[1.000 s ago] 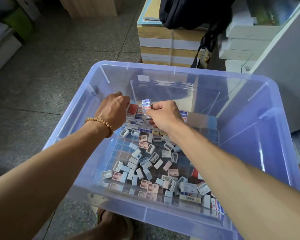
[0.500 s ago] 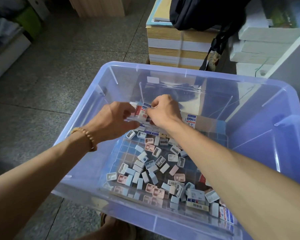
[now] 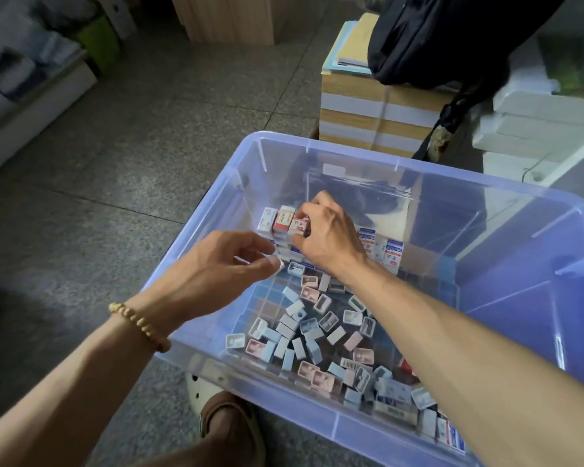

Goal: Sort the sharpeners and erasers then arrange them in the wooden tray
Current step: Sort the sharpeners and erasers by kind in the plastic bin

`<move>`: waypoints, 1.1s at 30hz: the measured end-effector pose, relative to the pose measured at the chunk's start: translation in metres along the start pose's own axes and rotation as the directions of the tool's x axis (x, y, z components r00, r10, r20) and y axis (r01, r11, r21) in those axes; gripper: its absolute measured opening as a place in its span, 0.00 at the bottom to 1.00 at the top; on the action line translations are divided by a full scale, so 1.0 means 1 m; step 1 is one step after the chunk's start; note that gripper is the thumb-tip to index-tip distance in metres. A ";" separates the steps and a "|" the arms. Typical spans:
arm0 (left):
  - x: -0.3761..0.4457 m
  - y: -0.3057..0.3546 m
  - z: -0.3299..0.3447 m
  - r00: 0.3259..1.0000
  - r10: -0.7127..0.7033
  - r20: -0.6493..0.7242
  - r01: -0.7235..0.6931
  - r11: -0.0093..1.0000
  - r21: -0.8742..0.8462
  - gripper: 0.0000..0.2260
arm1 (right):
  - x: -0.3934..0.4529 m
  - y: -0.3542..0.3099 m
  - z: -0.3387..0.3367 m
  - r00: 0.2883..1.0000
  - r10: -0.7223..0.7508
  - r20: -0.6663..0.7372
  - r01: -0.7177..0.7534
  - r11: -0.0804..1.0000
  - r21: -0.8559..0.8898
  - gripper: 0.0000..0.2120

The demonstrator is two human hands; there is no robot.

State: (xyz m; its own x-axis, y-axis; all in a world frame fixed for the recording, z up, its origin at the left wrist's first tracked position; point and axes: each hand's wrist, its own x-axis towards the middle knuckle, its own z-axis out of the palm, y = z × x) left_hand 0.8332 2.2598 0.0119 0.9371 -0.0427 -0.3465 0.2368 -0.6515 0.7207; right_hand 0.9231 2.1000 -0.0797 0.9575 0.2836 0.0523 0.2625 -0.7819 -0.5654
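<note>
Floor point(image 3: 122, 136): grey speckled stone tiles with dark joint lines, dimly lit at the left. A clear blue-tinted plastic bin point(image 3: 506, 203) stands on it, directly in front of the person.

Inside the bin, loose sharpeners point(image 3: 317, 326) in white, pale blue and pink lie scattered across the bottom, toward the near wall. Boxed erasers point(image 3: 282, 222) stand packed in a row against the far left part of the bin, with further blue-and-white eraser boxes point(image 3: 392, 252) to the right of them. What they stand in cannot be told.

Right hand point(image 3: 327, 239): reaches over the row of erasers, fingers curled, thumb and fingertips pinching a red-and-white eraser point(image 3: 299, 225) at the top of the row.

Left hand point(image 3: 216, 267): hovers just beside the row, above the bin's left wall, fingers loosely bent with thumb and forefinger near each other; nothing visible between them. A beaded bracelet point(image 3: 140, 326) sits on that wrist.

Room: behind the bin, a stack of bundled paper point(image 3: 361, 109) with a black bag point(image 3: 429, 38) resting on top. White boxes point(image 3: 540, 123) are stacked at the right. A light wooden cabinet point(image 3: 230, 18) stands at the back. Left edge is blurred shelving. A brown sandal point(image 3: 230, 429) shows beneath the bin's near edge.
</note>
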 end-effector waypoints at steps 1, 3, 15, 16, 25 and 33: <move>-0.001 0.000 0.000 1.000 -0.001 0.008 0.001 1.000 -0.007 0.10 | -0.001 0.000 0.001 1.000 0.009 -0.023 -0.009 1.000 -0.002 0.14; -0.002 -0.001 0.001 1.000 0.002 0.023 -0.001 1.000 -0.030 0.10 | -0.002 -0.001 0.005 0.999 0.025 -0.043 -0.026 1.000 -0.016 0.13; 0.001 0.001 -0.003 0.992 0.077 0.095 -0.074 0.997 -0.037 0.08 | -0.011 -0.010 -0.017 0.996 0.063 -0.060 -0.065 0.997 -0.037 0.12; 0.003 0.002 -0.002 0.991 0.086 0.105 -0.083 0.996 -0.038 0.08 | -0.017 -0.006 -0.025 0.995 0.079 -0.065 -0.080 0.997 -0.013 0.10; 0.032 0.015 0.041 0.888 0.204 0.413 -0.212 0.977 -0.026 0.07 | -0.069 0.050 -0.090 0.928 0.356 0.110 -0.346 0.933 -0.104 0.03; 0.074 0.012 0.098 0.696 0.144 0.704 -0.530 0.764 0.369 0.16 | -0.090 0.080 -0.072 0.739 0.583 0.337 -0.447 0.799 -0.403 0.10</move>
State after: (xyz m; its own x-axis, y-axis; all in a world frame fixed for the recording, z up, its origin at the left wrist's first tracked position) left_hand 0.8802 2.1744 -0.0640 0.5058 -0.6563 -0.5598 -0.4107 -0.7539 0.5128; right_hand 0.8667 1.9720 -0.0706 0.8207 -0.0594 -0.5683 -0.1698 -0.9750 -0.1432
